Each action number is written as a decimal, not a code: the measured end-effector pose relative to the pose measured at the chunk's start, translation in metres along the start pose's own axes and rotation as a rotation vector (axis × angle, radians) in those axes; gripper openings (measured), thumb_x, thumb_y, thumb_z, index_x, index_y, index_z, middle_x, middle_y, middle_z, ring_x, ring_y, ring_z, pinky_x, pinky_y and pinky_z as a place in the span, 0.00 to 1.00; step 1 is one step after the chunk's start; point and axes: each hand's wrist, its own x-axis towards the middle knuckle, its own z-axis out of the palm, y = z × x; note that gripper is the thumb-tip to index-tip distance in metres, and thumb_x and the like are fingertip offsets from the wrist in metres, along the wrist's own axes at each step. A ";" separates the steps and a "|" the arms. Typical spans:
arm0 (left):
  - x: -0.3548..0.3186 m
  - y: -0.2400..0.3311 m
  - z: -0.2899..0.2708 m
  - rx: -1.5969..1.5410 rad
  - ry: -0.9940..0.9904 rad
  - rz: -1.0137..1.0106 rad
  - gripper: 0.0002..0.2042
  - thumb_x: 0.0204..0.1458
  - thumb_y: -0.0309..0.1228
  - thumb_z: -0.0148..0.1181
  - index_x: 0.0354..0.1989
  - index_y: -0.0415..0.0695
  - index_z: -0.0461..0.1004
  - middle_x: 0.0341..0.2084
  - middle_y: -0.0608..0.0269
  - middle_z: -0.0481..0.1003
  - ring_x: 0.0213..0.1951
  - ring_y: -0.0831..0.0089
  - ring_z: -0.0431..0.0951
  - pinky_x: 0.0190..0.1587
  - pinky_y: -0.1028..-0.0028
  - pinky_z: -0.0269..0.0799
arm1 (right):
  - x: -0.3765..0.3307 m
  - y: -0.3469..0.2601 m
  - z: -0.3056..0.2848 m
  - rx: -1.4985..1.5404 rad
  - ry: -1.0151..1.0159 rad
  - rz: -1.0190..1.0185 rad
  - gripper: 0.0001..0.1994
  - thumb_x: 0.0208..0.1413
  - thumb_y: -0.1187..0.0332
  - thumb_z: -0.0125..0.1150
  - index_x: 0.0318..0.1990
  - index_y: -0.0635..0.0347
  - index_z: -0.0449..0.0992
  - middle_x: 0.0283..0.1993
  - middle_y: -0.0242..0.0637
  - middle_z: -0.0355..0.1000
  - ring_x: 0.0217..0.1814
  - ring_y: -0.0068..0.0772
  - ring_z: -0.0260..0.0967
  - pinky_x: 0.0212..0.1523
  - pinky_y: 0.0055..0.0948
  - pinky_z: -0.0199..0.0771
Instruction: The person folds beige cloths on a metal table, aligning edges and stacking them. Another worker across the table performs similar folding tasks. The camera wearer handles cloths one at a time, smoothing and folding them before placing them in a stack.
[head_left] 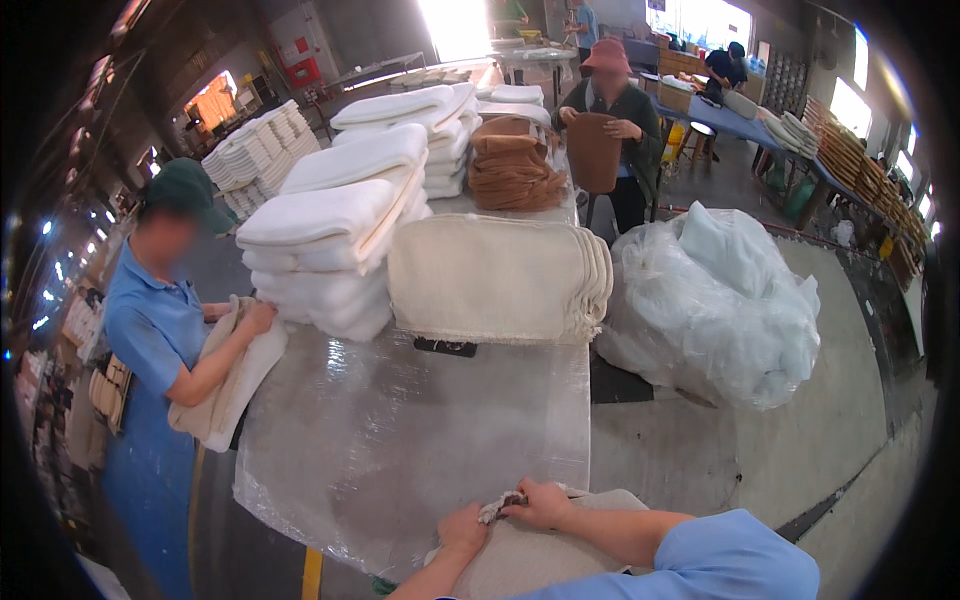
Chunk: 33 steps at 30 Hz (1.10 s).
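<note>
At the table's near edge lies a beige fabric piece (pixel 520 568), perhaps a cover, close against me. My left hand (pixel 462 532) is closed on its bunched, frayed upper edge. Just to the right, my right hand (pixel 545 505) pinches the same edge. A small dark patch shows in the gathered cloth between my hands; I cannot make out what it is. Farther up the table, a folded stack of cream fabric pieces (pixel 495 270) with frayed edges rests on a small black object (pixel 445 347).
White padded pieces (pixel 320 220) and brown fabric (pixel 515 170) are piled on the plastic-covered table (pixel 400 420). A co-worker (pixel 165 290) at left handles beige cloth; another (pixel 625 130) holds a brown piece. A large clear plastic bag (pixel 715 310) stands right of the table.
</note>
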 end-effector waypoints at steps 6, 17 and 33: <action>0.000 -0.002 0.000 0.003 -0.005 -0.020 0.12 0.59 0.39 0.54 0.43 0.49 0.80 0.39 0.50 0.84 0.46 0.45 0.83 0.46 0.47 0.76 | 0.001 -0.008 -0.002 -0.180 -0.153 -0.049 0.25 0.61 0.40 0.62 0.43 0.57 0.79 0.40 0.50 0.82 0.45 0.62 0.79 0.47 0.55 0.78; 0.001 -0.014 0.022 0.097 0.134 0.122 0.07 0.52 0.38 0.61 0.36 0.52 0.81 0.33 0.51 0.81 0.38 0.49 0.82 0.41 0.49 0.76 | -0.011 0.012 0.013 -0.111 -0.031 -0.176 0.12 0.57 0.58 0.60 0.43 0.52 0.75 0.40 0.47 0.80 0.43 0.60 0.79 0.43 0.55 0.78; -0.026 -0.038 -0.015 0.147 0.027 0.153 0.12 0.54 0.37 0.59 0.44 0.54 0.84 0.43 0.55 0.83 0.53 0.51 0.79 0.54 0.48 0.73 | -0.011 0.013 -0.080 -0.381 -0.447 0.065 0.18 0.64 0.53 0.60 0.53 0.52 0.82 0.53 0.46 0.81 0.59 0.55 0.77 0.57 0.51 0.79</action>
